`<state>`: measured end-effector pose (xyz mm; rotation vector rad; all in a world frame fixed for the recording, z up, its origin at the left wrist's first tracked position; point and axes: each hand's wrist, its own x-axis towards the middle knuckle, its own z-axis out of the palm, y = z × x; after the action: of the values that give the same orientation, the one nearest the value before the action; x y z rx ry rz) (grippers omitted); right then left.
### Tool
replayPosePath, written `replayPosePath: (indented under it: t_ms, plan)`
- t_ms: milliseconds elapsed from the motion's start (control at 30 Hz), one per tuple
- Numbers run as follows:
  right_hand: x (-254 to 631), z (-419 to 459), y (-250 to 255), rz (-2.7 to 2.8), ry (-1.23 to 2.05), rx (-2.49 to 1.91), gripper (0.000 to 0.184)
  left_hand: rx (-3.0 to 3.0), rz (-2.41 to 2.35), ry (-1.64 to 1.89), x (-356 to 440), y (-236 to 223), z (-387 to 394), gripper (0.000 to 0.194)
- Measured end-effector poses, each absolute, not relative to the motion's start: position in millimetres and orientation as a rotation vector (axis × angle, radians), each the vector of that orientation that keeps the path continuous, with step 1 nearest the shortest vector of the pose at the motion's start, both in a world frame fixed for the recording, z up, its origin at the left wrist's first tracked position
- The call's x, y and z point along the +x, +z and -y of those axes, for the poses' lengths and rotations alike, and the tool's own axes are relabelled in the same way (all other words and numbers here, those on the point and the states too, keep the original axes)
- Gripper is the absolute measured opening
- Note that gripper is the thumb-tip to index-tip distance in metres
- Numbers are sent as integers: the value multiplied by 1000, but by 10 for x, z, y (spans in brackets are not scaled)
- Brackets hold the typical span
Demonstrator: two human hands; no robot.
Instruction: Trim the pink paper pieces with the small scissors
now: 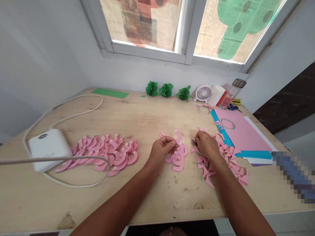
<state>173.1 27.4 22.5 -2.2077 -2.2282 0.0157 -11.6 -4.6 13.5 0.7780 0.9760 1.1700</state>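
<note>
Pinched in my left hand (162, 149) is a curved pink paper cutout (178, 135), its upper end sticking out past the fingertips. Below these fingers lies a small pile of pink paper rings and curves (179, 160). My right hand (206, 142) is closed around scissors (194, 142), whose dark blades point left toward the cutout without touching it. Pink paper scraps (227, 154) are scattered under and beside my right wrist. A longer row of overlapping pink curved cutouts (108, 152) spreads to the left of my left hand.
A white box-shaped device (50, 147) with a looping cable stands at the left. Green paper balls (166, 90) line the wall. At the back right are a small fan (203, 93), a glass bottle (231, 95) and tape rolls (227, 124). Pink sheets (251, 131) lie at the right.
</note>
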Motion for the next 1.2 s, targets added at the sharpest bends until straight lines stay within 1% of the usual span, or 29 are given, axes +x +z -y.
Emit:
replayPosePath:
  t_ms: [367,833,1200]
  plan:
    - [1708,-252,284,2266,60,-2289,19,769,-968,1175,-117,117,34,16]
    - [1753,-254,305,2211,167,-2216,19,759,-944,1179,-125,117,40,16]
    - [1810,-281,282,2230,189,-2170,18,737,-954,1180,-119,118,33,17]
